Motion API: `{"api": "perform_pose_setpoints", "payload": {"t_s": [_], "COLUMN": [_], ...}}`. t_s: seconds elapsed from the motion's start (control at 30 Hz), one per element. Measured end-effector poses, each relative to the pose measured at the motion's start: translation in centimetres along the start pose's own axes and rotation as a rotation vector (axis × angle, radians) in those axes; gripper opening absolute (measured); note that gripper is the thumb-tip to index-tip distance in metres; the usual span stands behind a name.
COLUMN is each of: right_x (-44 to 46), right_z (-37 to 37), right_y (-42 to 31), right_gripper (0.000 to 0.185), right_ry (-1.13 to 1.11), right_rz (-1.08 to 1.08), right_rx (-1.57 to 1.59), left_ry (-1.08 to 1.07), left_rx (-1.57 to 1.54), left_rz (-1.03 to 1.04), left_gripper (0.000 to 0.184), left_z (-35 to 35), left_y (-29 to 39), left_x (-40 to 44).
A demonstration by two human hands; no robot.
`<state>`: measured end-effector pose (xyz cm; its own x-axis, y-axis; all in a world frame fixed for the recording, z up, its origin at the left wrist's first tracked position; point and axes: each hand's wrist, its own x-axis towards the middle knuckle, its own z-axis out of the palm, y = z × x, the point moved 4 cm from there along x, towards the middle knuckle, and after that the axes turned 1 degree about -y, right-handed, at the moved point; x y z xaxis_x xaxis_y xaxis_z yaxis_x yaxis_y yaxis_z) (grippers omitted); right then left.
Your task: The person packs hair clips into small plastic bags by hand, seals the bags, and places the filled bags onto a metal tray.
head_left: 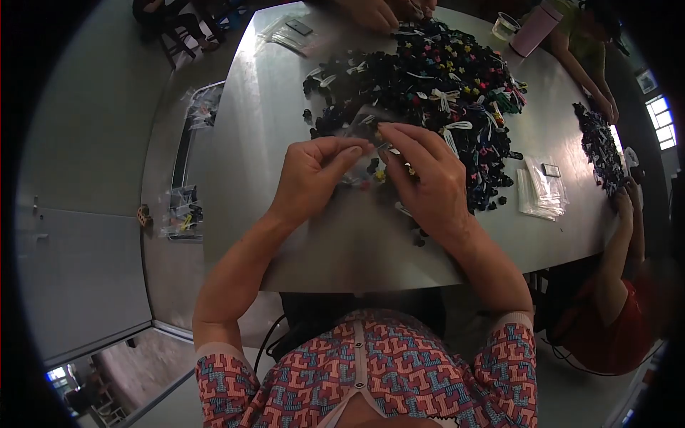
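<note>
Between my two hands is a small clear plastic bag (pixel 362 171), partly see-through, with small black, yellow and red pieces showing in or behind it. My left hand (pixel 305 178) pinches the bag's left edge between thumb and fingertips. On the other side, my right hand (pixel 432 178) has its thumb and forefinger closed at the bag's upper right edge. Just beyond both hands spreads a large heap of small black pieces (pixel 442 78), mixed with coloured flower shapes and white loops. A few black bits (pixel 419 239) lie below my right hand.
Flat clear bags (pixel 539 192) lie in a stack at right on the metal table (pixel 242 143); more bags (pixel 289 36) lie at upper left. A pink bottle (pixel 536 28) and a clear cup (pixel 505 27) stand at the back. Co-workers' hands (pixel 624 200) work around another heap (pixel 599 146).
</note>
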<state>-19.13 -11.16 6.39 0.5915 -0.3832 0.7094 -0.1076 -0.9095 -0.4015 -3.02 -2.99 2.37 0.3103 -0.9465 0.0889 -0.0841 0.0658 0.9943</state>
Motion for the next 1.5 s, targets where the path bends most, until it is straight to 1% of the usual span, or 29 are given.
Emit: {"api": "perform_pose_setpoints", "payload": {"t_s": [0.03,0.1,0.13,0.2,0.23,0.3,0.37,0.4,0.43,0.47,0.5,0.53,0.6,0.7,0.77,0.87,0.9,1.0,1.07,1.1,1.17,1.2,1.23,1.27,1.3,1.37,1.4,1.47,1.5], "right_x": [-0.1,-0.2,-0.2,-0.2,-0.3,-0.4,-0.3,-0.3,-0.6,-0.8,-0.9,-0.9,-0.8,-0.7,-0.8,-1.1,-1.2,-1.4,-1.6,-1.7,-1.3,-1.2,-1.5,-1.9,-1.9,-1.8,-1.5,-1.2,-1.1], "right_z": [0.1,0.4,0.3,0.5,0.5,0.6,0.4,0.4,0.6,0.8,0.8,0.9,0.7,0.5,0.8,1.3,1.4,1.4,1.5,1.6,1.4,1.5,1.9,2.2,2.2,1.7,1.5,1.1,1.1], "right_y": [-0.1,0.2,0.0,0.2,0.3,0.3,0.1,0.1,0.2,0.0,-0.3,-0.5,-1.5,-2.1,-2.2,-2.4,-2.5,-2.8,-2.8,-2.7,-3.0,-2.9,-2.5,-2.1,-2.1,-2.2,-2.4,-2.9,-3.0], "right_gripper": [0.033,0.032,0.032,0.027,0.027,0.02,0.019,0.018,0.018,0.018,0.019,0.019,0.018,0.02,0.02,0.02,0.019,0.018,0.019,0.02,0.023,0.027,0.027,0.027,0.027,0.029,0.031,0.033,0.034], "right_ry": [-0.002,-0.011,-0.013,-0.089,-0.089,-0.158,-0.193,-0.226,-0.226,-0.165,-0.103,-0.104,-0.089,-0.203,-0.233,-0.261,-0.257,-0.236,-0.286,-0.333,-0.387,-0.436,-0.437,-0.368,-0.298,-0.356,-0.413,-0.445,-0.475], "right_rz": [0.003,0.156,0.157,0.31,0.31,0.276,0.28,0.278,0.28,0.161,0.043,0.045,-0.083,-0.013,-0.022,-0.061,-0.093,-0.124,-0.108,-0.094,-0.037,0.021,0.021,-0.05,-0.12,-0.103,-0.086,-0.074,-0.062], "right_rx": [-0.002,0.078,0.078,0.229,0.227,0.198,0.195,0.193,0.191,0.164,0.136,0.134,0.053,-0.021,-0.015,-0.012,-0.017,0.01,0.023,0.033,0.074,0.113,0.114,0.116,0.118,0.115,0.114,0.104,0.094], "left_ry": [0.002,0.005,-0.006,-0.017,-0.04,-0.066,-0.121,-0.123,-0.164,-0.206,-0.208,-0.209,-0.211,-0.269,-0.338,-0.323,-0.321,-0.171,-0.315,-0.312,-0.338,-0.336,-0.342,-0.349,-0.349,-0.345,-0.344,-0.393,-0.39], "left_rx": [0.023,0.043,0.041,0.038,0.056,0.07,0.085,0.082,0.177,0.272,0.271,0.313,0.352,0.463,0.532,0.575,0.574,0.535,0.44,0.439,0.389,0.388,0.402,0.415,0.414,0.476,0.475,0.35,0.349], "left_rz": [0.0,-0.001,-0.004,-0.007,0.028,0.062,0.011,0.01,0.095,0.178,0.177,0.176,0.174,0.14,0.169,0.221,0.22,0.285,0.147,0.146,-0.012,-0.014,0.056,0.127,0.127,0.296,0.295,0.134,0.134], "left_gripper": [0.022,0.023,0.022,0.021,0.023,0.024,0.038,0.038,0.047,0.056,0.056,0.061,0.066,0.074,0.082,0.085,0.085,0.081,0.076,0.076,0.071,0.071,0.068,0.066,0.066,0.064,0.064,0.071,0.071], "left_z": [0.1,0.2,0.3,0.4,0.5,0.6,0.5,0.1,-0.3,-0.6,-0.8,-1.0,-1.6,-2.3,-2.2,-1.4,-1.1,-1.0,-0.7,-0.7,-0.6,-0.6,-0.6,-0.6,-0.5,-0.3,-0.3,-0.3,-0.4], "left_y": [0.0,0.0,0.0,-0.2,-0.4,-0.1,1.0,1.2,1.7,2.1,2.4,2.6,2.9,3.3,3.9,3.8,3.6,3.3,2.6,2.6,2.1,1.7,1.4,1.2,1.2,1.7,1.7,1.5,1.8], "left_x": [-0.1,-0.2,-0.3,-0.3,-0.3,-0.3,-0.4,-0.4,-0.3,-0.2,-0.2,-0.2,-0.2,-0.4,-0.6,-0.8,-0.7,-0.4,-0.3,-0.3,-0.2,-0.2,-0.2,-0.2,-0.2,-0.4,-0.4,-0.5,-0.5]}}
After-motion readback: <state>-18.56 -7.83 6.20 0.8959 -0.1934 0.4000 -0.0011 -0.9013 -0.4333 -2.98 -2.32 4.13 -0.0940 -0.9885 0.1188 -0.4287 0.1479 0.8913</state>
